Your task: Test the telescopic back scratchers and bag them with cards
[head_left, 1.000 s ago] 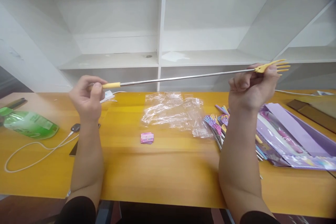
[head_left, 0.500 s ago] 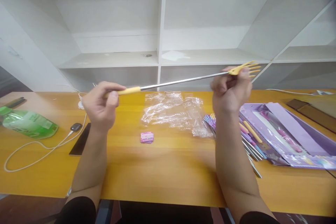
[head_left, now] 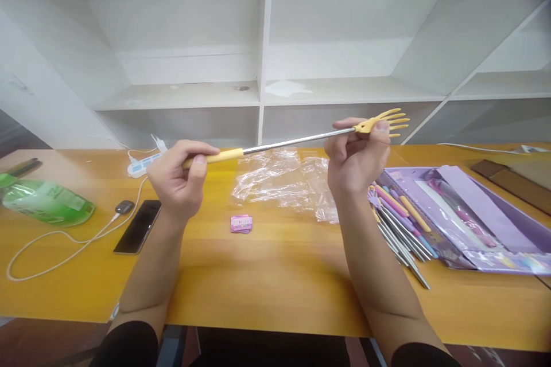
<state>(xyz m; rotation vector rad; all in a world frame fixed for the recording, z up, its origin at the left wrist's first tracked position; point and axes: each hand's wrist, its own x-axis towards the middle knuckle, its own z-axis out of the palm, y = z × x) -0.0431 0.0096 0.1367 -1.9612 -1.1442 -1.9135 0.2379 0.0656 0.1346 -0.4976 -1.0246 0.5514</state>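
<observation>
Left hand (head_left: 178,180) is curled around the smooth yellow handle (head_left: 227,156) of a scratcher (head_left: 297,140), right hand (head_left: 358,155) pinching its claw-shaped yellow head (head_left: 365,126), skinny shiny metal between, all up above the wooden surface (head_left: 267,281). Crinkly clear plastic (head_left: 267,186) lies on the far side, pink cards (head_left: 241,223) nearer, purple box (head_left: 516,223) on the right.

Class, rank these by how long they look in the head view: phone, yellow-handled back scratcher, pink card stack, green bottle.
Largest to smallest, by apparent length:
1. Yellow-handled back scratcher
2. Green bottle
3. Phone
4. Pink card stack
</observation>
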